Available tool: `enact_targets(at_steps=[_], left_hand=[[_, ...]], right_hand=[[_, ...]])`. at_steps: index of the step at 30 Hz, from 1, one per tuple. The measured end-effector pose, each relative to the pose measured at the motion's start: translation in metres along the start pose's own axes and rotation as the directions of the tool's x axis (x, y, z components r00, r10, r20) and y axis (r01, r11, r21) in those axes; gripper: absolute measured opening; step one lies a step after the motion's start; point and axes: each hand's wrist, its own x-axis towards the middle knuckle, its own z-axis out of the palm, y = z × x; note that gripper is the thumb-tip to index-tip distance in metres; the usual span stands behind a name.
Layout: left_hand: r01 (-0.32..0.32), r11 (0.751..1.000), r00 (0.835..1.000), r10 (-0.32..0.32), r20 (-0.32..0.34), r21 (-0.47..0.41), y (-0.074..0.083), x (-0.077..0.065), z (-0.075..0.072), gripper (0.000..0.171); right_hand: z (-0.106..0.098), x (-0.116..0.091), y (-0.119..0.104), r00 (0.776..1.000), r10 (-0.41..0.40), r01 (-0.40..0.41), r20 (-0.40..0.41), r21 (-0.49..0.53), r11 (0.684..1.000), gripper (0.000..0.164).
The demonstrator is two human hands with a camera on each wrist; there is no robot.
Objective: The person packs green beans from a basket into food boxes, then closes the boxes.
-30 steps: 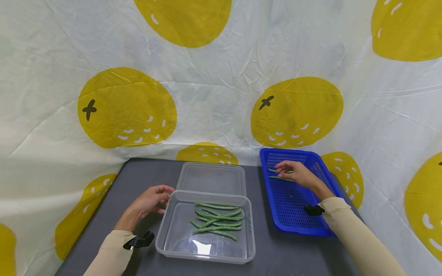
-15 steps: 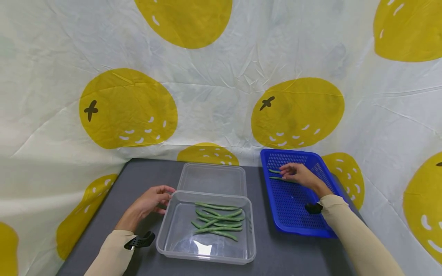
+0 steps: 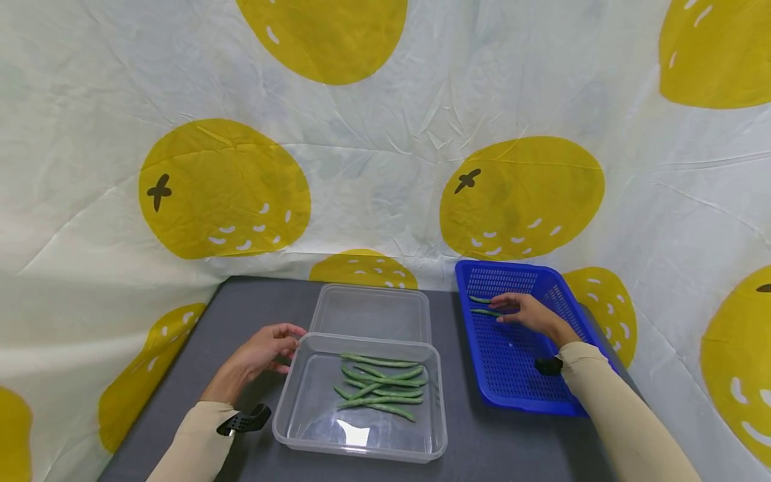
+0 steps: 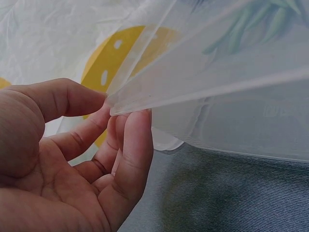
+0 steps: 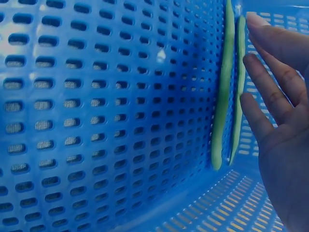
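My left hand [image 3: 262, 351] holds the near-left side of a clear plastic container [image 3: 359, 452]. In the left wrist view its thumb and fingertips pinch the container's rim [image 4: 145, 104]. Several green beans [image 3: 391, 399] lie crossed inside, toward the right. My right hand [image 3: 533, 313] is inside the blue plastic basket [image 3: 518, 375], over its far part. Two green beans lie roughly parallel there, the nearer bean [image 5: 223, 96] and the farther bean [image 5: 239, 87]. The right fingers [image 5: 265, 87] are loosely extended beside the farther bean, holding nothing; whether they touch it I cannot tell.
A clear plastic lid [image 3: 370, 311] lies flat behind the container on the dark grey table [image 3: 265, 301]. White cloth [image 3: 373, 187] with large yellow fruit prints hangs behind and at both sides. The basket's raised walls surround the right hand.
My right hand has shifted slightly right and nearer within the basket, and its thumb has spread from the fingers. The left hand, the container and its beans stay put.
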Motion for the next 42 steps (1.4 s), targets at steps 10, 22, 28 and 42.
enact_targets(at_steps=[10, 22, 28, 42], left_hand=[[-0.002, 1.000, 1.000, 0.002, -0.002, 0.000, 0.000, 0.000, 0.000, 0.038], [-0.017, 1.000, 1.000, 0.017, -0.017, -0.001, -0.003, 0.001, 0.000, 0.038], [-0.010, 1.000, 1.000, 0.010, -0.015, -0.006, -0.006, 0.002, 0.001, 0.038], [-0.018, 1.000, 1.000, 0.018, -0.014, -0.002, -0.004, 0.001, 0.000, 0.037]], right_hand=[[-0.001, -0.006, 0.005, 0.999, 0.038, -0.035, 0.027, -0.115, 0.993, 0.051], [-0.002, -0.012, 0.009, 0.996, 0.085, -0.079, 0.024, -0.194, 0.978, 0.029], [0.000, -0.016, 0.009, 0.991, 0.135, -0.128, 0.012, -0.239, 0.963, 0.024], [-0.003, -0.021, 0.002, 0.985, 0.134, -0.092, 0.107, -0.334, 0.938, 0.014]])
